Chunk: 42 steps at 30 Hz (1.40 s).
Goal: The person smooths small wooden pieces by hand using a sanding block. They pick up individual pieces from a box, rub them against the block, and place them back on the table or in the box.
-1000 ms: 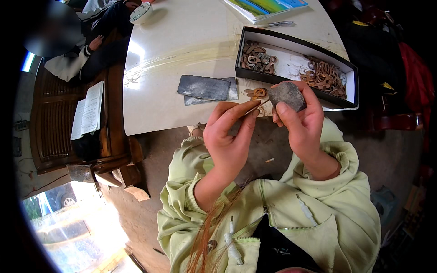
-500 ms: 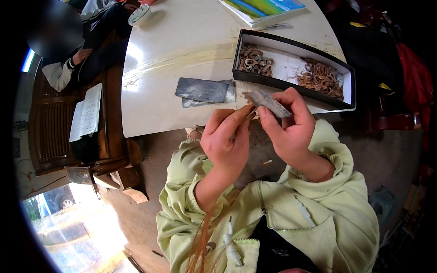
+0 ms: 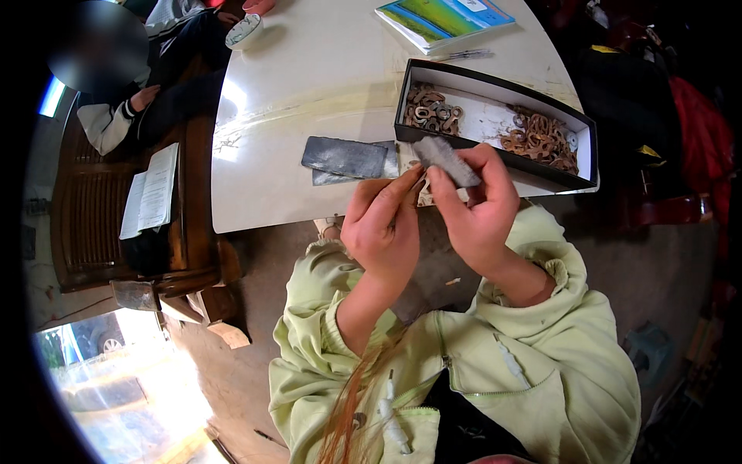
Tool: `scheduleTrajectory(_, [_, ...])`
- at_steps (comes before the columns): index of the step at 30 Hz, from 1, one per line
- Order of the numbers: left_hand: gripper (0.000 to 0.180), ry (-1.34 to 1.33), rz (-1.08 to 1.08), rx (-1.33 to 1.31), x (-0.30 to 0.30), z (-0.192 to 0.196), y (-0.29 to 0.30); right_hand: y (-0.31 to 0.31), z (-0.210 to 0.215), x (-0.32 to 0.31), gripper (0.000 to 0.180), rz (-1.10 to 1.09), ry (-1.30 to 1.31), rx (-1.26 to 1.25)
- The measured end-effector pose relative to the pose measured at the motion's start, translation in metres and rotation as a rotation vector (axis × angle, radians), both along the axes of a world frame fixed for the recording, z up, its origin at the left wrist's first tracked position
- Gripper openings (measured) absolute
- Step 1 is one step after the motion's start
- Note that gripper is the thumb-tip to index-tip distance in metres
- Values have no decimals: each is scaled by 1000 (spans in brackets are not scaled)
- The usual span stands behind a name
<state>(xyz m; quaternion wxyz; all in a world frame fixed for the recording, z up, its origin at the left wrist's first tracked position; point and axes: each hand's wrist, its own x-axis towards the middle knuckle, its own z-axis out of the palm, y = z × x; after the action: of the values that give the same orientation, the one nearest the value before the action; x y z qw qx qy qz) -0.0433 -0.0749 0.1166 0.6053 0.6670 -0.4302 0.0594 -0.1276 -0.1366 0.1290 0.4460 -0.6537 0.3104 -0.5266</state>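
My right hand (image 3: 481, 213) pinches a grey abrasive sheet (image 3: 446, 158) between thumb and fingers, just above the near table edge. My left hand (image 3: 382, 228) is raised beside it. Its fingertips are closed on a small brown wooden piece that is mostly hidden and pressed against the sheet. Right behind my hands lies a black open box (image 3: 502, 82) with a white inside. The box holds one pile of brown wooden rings (image 3: 433, 113) at its left end and another pile of rings (image 3: 542, 139) at its right end.
Two flat grey sheets (image 3: 345, 157) lie on the white table (image 3: 309, 85) left of the box. A book (image 3: 444, 18) and a pen (image 3: 464, 56) lie farther back. Another person's hand (image 3: 144, 97) rests near a bowl (image 3: 244, 31). Papers (image 3: 152, 193) lie on a wooden seat (image 3: 85, 224).
The grey sheet has turned from a bunched lump to a flatter strip in my right hand. Both hands have shifted slightly, and the brown piece seen earlier is now covered by my fingers.
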Motion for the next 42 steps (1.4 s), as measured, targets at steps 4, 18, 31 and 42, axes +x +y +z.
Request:
scheduleTrajectory(4, [24,22,16,0,2,-3,0,-5,-6,1,12,-2,-90,107])
scheduleTrajectory(18, [22,-20,-3,5,6,-2,3,-9,-5,1,15,-48,56,99])
scheduleTrajectory(31, [13,835,-392,-34,17,1,3,-18,0,-7,21,307,-374,411])
scheduleTrajectory(42, [44,1088,-658,-10,16,1,7,-21,3,-11,19,373,-341,376])
